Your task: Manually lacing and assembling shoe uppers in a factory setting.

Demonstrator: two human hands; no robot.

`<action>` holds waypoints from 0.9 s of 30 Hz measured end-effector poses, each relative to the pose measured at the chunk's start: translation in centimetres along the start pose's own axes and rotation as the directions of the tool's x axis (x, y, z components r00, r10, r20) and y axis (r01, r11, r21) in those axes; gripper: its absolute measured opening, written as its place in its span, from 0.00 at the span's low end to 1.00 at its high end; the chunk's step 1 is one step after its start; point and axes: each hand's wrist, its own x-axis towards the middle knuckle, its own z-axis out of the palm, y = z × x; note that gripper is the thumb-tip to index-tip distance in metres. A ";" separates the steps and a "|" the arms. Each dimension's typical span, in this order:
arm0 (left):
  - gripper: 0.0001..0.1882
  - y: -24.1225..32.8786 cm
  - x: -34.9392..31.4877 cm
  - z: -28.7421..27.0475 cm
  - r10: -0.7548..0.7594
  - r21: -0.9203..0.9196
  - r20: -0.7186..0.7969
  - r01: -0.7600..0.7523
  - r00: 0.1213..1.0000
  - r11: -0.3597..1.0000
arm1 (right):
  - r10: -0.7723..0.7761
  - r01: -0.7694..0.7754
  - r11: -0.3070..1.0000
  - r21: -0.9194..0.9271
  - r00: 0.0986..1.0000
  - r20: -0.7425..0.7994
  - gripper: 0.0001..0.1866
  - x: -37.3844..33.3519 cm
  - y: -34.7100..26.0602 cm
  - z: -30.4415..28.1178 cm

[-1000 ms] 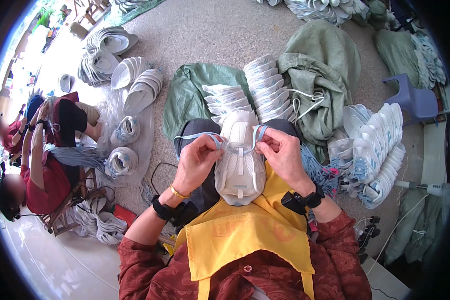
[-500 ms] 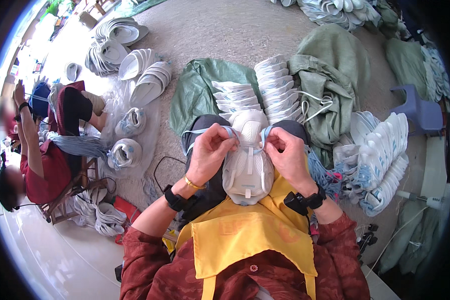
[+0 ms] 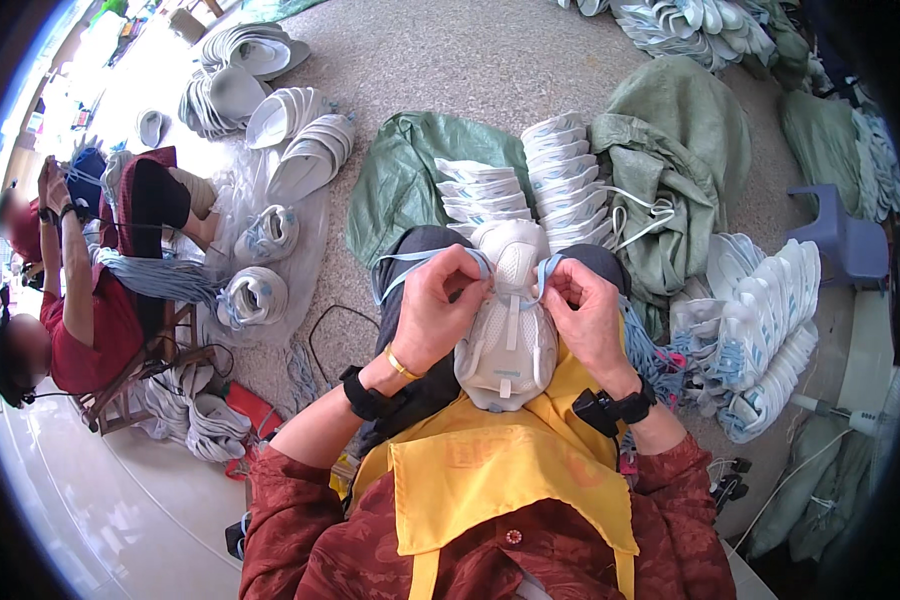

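Note:
A white mesh shoe upper (image 3: 507,350) lies across my lap, its toe pointing away from me. Light blue shoelace (image 3: 548,270) runs through it near the tongue and comes out on both sides. My left hand (image 3: 435,310) pinches the left part of the lace between thumb and fingers, and a loop of it hangs out over my left knee. On the other side my right hand (image 3: 588,315) is closed on the right part of the lace, close to the shoe. The lace tips are hidden by my fingers.
Beyond my knees, stacked white shoe uppers (image 3: 568,185) stand beside green sacking (image 3: 400,170). More shoes (image 3: 765,320) and a blue-grey stool (image 3: 840,230) are at right. At left a co-worker (image 3: 80,310) sits near finished-looking shoes (image 3: 253,297) on clear plastic.
The whole view has shifted slightly. Both my hands keep their pinch on the lace, with little movement relative to the shoe.

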 end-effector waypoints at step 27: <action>0.08 2.3 -0.5 1.0 0.142 0.458 0.002 -0.127 0.990 0.880 | -0.126 0.112 0.987 -0.117 0.985 -0.117 0.04 -0.1 -0.7 0.2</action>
